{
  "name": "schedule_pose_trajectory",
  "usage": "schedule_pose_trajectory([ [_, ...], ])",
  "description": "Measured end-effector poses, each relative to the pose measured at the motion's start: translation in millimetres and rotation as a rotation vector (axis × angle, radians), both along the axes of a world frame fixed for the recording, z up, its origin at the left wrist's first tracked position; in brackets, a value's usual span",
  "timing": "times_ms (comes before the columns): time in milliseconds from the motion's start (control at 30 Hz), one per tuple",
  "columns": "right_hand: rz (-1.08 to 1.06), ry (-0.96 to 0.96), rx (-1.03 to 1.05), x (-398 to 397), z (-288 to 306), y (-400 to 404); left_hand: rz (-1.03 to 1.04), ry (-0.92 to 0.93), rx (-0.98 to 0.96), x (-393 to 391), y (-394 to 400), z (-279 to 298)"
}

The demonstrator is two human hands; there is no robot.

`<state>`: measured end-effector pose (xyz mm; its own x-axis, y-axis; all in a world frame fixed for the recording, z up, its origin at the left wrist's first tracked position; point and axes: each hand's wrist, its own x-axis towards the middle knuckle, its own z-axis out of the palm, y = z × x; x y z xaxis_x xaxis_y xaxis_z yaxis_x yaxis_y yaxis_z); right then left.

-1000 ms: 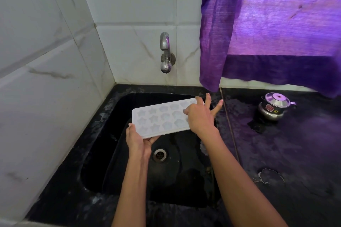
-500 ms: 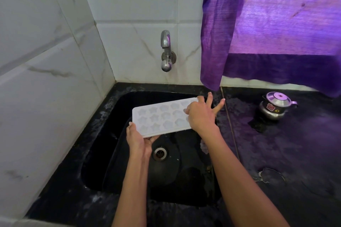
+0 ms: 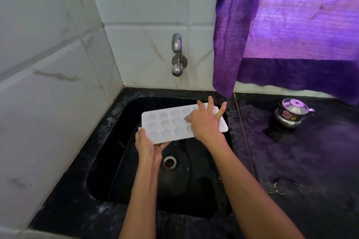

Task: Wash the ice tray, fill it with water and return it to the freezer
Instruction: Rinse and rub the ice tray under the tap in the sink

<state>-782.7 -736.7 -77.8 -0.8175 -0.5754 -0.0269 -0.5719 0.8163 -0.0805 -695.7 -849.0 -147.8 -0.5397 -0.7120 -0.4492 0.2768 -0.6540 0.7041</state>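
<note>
A white ice tray [image 3: 167, 124] with star-shaped cells is held level above the black sink [image 3: 108, 161]. My left hand [image 3: 147, 147] grips its near left corner, thumb on the top edge and fingers underneath. My right hand [image 3: 204, 122] lies on the tray's right half with fingers spread; its thumb or forefinger touches a cell, and the other fingers stick out past the far edge. The steel tap [image 3: 177, 54] on the tiled wall stands above the tray. No water is seen running.
The sink's drain [image 3: 170, 162] lies below the tray. A black counter [image 3: 301, 161] runs to the right, with a small steel kettle-like pot [image 3: 291, 114] on it. A purple curtain [image 3: 281, 25] hangs above the counter. White tiled walls [image 3: 48, 64] close the left and back.
Both hands and the tray stay almost where they were. The right hand's fingers have shifted slightly over the tray's cells.
</note>
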Motion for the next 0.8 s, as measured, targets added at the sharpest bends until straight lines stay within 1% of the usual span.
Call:
schedule_pose_trajectory([
  [233,-0.058,-0.014,0.035,-0.6,1.5,0.4,-0.007,-0.001,0.003,0.9,2.9,0.0],
  [400,-0.026,-0.001,0.036,1.1,2.4,1.4,-0.016,-0.004,0.002,-0.4,4.5,0.9],
  [567,-0.078,-0.016,0.035,-1.4,3.3,1.3,-0.021,-0.003,0.005,1.0,3.7,0.5],
  [800,-0.082,-0.012,-0.015,-0.5,-1.4,-2.3,-0.015,-0.001,0.012,0.9,3.1,1.3],
])
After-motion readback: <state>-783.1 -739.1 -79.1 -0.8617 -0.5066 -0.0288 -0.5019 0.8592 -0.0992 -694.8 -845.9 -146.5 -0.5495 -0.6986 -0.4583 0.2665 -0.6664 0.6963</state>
